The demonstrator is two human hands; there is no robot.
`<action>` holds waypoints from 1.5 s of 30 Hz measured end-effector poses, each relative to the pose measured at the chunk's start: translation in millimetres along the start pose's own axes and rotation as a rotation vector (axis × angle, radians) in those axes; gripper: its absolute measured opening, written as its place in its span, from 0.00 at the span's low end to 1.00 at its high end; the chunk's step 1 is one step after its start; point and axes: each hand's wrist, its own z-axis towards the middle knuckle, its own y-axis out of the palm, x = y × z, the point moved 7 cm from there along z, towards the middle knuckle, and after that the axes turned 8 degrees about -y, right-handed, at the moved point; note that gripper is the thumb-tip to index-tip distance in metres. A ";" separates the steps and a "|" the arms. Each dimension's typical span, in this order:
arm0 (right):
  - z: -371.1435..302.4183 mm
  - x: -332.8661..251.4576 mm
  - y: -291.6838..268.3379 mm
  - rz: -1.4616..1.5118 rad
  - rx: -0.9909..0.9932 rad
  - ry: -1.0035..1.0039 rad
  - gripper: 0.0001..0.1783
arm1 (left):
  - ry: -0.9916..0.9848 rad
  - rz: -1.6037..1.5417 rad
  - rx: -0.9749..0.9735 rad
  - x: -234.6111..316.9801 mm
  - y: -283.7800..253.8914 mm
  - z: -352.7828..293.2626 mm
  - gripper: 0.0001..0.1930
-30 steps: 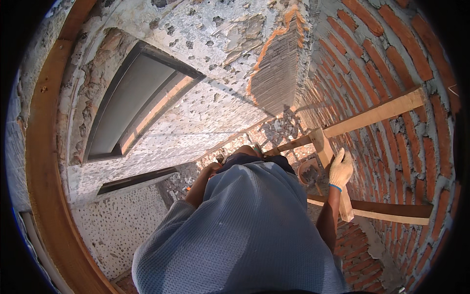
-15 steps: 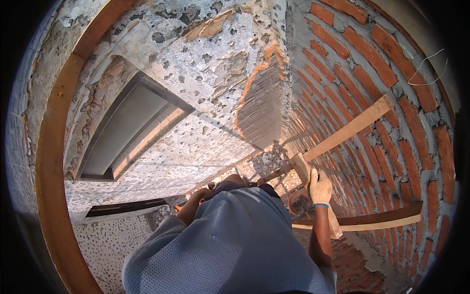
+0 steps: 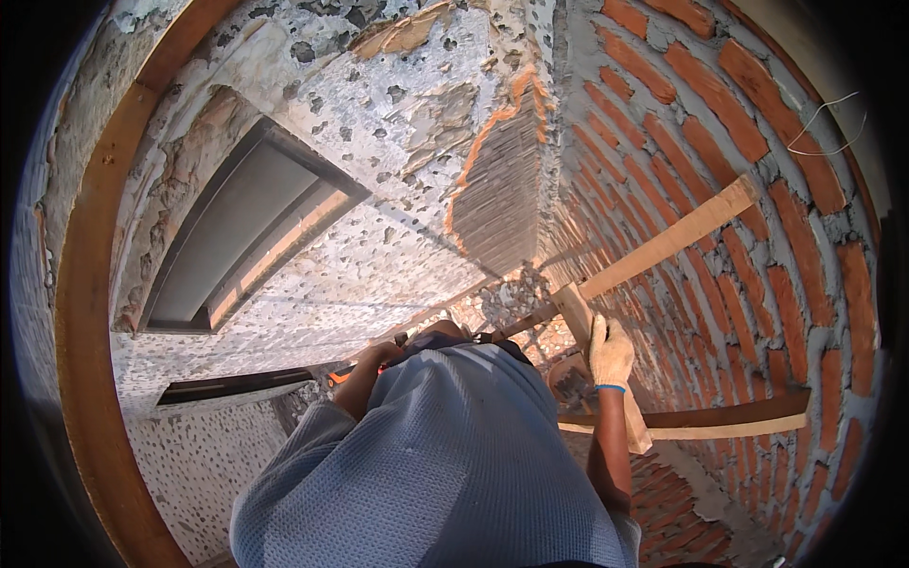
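My right hand (image 3: 611, 354), in a cream knitted glove with a blue cuff, is closed on the edge of a short wooden board (image 3: 575, 314). That board stands across two longer timbers: a pale wooden batten (image 3: 670, 239) reaching to the brick wall, and a lower wooden beam (image 3: 729, 417) beyond my forearm. My left hand (image 3: 381, 354) is bent in at my waist beside my dark clothing. Its fingers are mostly hidden, so whether it holds anything cannot be made out. A small orange object (image 3: 338, 377) shows just past my left forearm.
A brick wall (image 3: 701, 142) with rough mortar rises on the right, a loose wire (image 3: 826, 128) sticking out. Ahead stands a pitted white wall (image 3: 379, 123) with a recessed window (image 3: 248, 222). A curved-looking wooden timber (image 3: 90, 284) runs along the left. Rubble (image 3: 516, 295) lies far below.
The view has shifted slightly, and most things sit a little further left and up. My right hand stays at the board, and my left hand remains at my waist.
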 end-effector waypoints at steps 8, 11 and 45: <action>-0.2 -1.0 0.6 0.016 0.031 -0.052 0.24 | 0.084 -0.068 0.077 -8.0 4.8 -11.8 0.15; 0.5 1.2 2.1 -0.003 0.066 -0.071 0.24 | 0.008 -0.180 0.047 -18.9 11.6 -7.0 0.21; -43.8 -179.5 128.3 1.108 -0.774 -0.122 0.19 | 1.150 -1.005 -0.478 195.9 -36.1 -279.5 0.04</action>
